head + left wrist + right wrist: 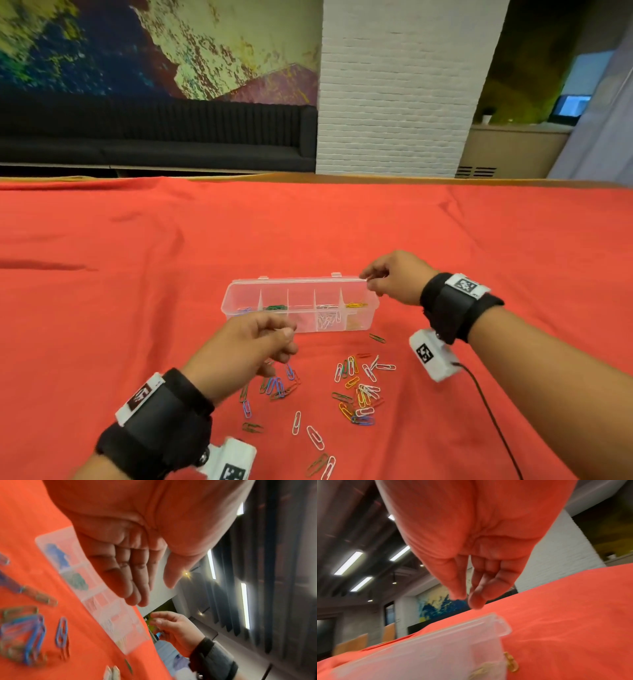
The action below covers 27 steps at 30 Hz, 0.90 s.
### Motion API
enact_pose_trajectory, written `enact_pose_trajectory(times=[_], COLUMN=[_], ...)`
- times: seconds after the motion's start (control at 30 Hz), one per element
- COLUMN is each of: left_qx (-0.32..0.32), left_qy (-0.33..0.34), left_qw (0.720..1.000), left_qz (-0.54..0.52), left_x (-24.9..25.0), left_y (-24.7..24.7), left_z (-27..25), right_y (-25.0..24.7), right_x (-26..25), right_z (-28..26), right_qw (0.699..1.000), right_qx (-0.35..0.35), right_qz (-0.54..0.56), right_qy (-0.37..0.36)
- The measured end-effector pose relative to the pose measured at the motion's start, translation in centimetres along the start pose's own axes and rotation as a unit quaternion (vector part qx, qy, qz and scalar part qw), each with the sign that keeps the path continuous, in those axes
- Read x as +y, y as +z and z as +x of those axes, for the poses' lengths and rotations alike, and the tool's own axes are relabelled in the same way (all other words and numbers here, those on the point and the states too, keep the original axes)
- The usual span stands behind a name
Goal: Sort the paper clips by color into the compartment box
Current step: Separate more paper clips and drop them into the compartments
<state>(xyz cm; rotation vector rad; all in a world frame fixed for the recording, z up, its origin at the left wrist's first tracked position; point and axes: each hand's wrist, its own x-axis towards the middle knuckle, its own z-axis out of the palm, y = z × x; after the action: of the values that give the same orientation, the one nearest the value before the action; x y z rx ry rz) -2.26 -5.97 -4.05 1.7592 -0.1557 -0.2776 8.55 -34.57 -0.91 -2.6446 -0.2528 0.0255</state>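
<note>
A clear compartment box (305, 322) stands mid-table on the red cloth with its lid raised at the back. It holds blue (245, 310), green (275, 307), white (325, 318) and yellow clips (356, 304) in separate compartments. Loose mixed clips (359, 394) lie in front of it, and a blue and green cluster (277, 383) sits under my left hand. My left hand (287, 337) hovers at the box's front, fingers relaxed and empty (154, 593). My right hand (368, 281) hangs just over the lid's right corner. Its thumb and forefinger (467, 600) are nearly together with nothing between them.
The red cloth (137, 308) covers the whole table up to its far edge. A black cable (489, 404) trails from my right wrist camera toward the near edge. A dark sofa (154, 137) and a white brick pillar (394, 102) stand beyond the table.
</note>
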Motion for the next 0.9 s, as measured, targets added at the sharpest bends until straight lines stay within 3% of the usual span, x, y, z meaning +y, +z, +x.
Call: enact_pose_trajectory(times=[0.03, 0.07, 0.13, 0.17, 0.2, 0.3, 0.57, 0.7, 0.8, 0.9], left_qx=[0.013, 0.036, 0.065, 0.061, 0.049, -0.001, 0.004, 0.008, -0.003, 0.021], left_qy=[0.030, 0.066, 0.110, 0.100, 0.074, 0.019, 0.053, 0.039, 0.026, 0.066], left_qw=[0.997, 0.976, 0.874, 0.835, 0.819, 0.842, 0.805, 0.812, 0.814, 0.833], left_qz=[0.076, 0.203, 0.468, 0.537, 0.567, 0.539, 0.591, 0.582, 0.581, 0.549], left_x=[-0.5, -1.0, -2.0, -2.5, -2.8, -3.1, -2.0, -2.7, -3.2, -3.3], left_y=[-0.5, -1.3, -2.6, -3.2, -3.7, -5.0, -5.7, -5.8, -5.9, -5.6], left_z=[0.2, 0.5, 1.0, 1.2, 1.3, 1.5, 1.4, 1.3, 1.3, 0.9], right_y=[-0.2, -0.4, -0.1, 0.3, 0.9, 2.5, 4.9, 4.8, 3.3, 1.5], right_x=[0.9, 1.9, 3.5, 4.1, 4.5, 5.0, 4.3, 4.0, 4.2, 3.1], right_z=[0.5, 0.9, 1.3, 1.4, 1.4, 1.7, 2.6, 2.8, 2.5, 1.9], right_qw=[1.000, 0.999, 0.997, 0.997, 0.997, 0.995, 0.986, 0.980, 0.987, 0.995], right_qx=[0.020, 0.042, 0.032, 0.002, -0.027, -0.069, -0.108, -0.097, -0.017, 0.080], right_qz=[0.000, -0.004, -0.016, -0.017, -0.012, -0.025, -0.112, -0.166, -0.136, -0.040], right_qy=[0.015, 0.034, 0.068, 0.076, 0.078, 0.064, 0.058, 0.058, 0.080, 0.044])
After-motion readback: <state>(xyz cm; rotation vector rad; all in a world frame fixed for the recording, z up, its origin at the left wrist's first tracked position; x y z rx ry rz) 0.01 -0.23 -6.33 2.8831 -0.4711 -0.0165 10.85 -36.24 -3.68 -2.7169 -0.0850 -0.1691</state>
